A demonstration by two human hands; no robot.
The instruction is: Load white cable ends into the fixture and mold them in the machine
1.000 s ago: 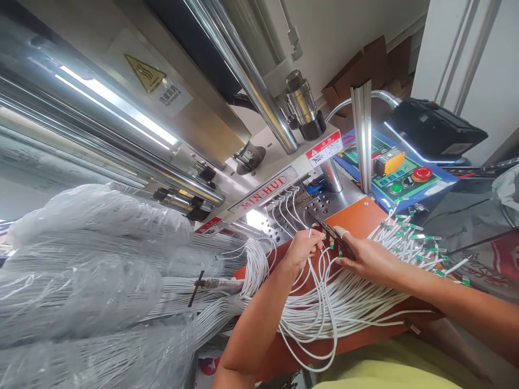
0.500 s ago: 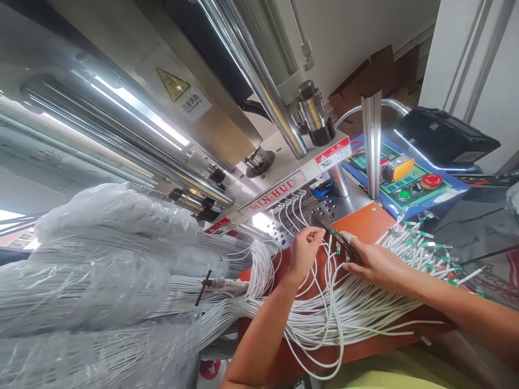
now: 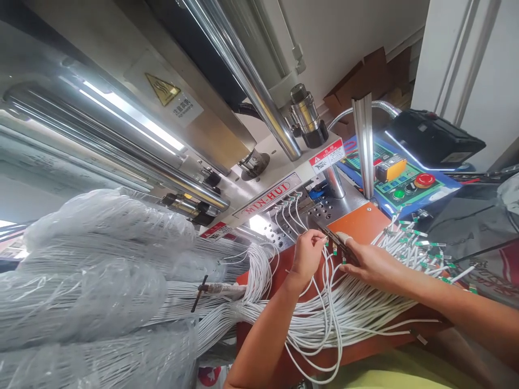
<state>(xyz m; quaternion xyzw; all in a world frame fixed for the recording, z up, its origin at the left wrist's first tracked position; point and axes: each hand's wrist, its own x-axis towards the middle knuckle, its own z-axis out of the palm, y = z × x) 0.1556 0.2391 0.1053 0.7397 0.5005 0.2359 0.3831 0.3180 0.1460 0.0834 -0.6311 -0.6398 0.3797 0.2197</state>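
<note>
Far left of the hands lay big cable bundles (image 3: 101, 270) wrapped in clear plastic, one strand group cinched with a black tie (image 3: 198, 293). Just left of the left hand, a looped hank (image 3: 259, 270) of white cables hung over the edge of the orange board (image 3: 360, 219).

The left hand (image 3: 306, 256) was closed in a pinch on one white cable (image 3: 324, 270) near its end, fingers curled, close to the press fixture (image 3: 292, 208) where several cable ends already sat in a row. Compared with a second before, this hand had risen slightly and tightened its grip, so the cable looked picked out of the pile and brought closer to the fixture.

The right hand (image 3: 371, 262), touching the left's fingertips, gripped dark tweezers (image 3: 338, 243), their tips beside the pinched cable; it had hardly moved.

Right of that hand spread loose cables with green connectors (image 3: 425, 251), and beyond them the control panel (image 3: 401, 181) with its red button.
</note>
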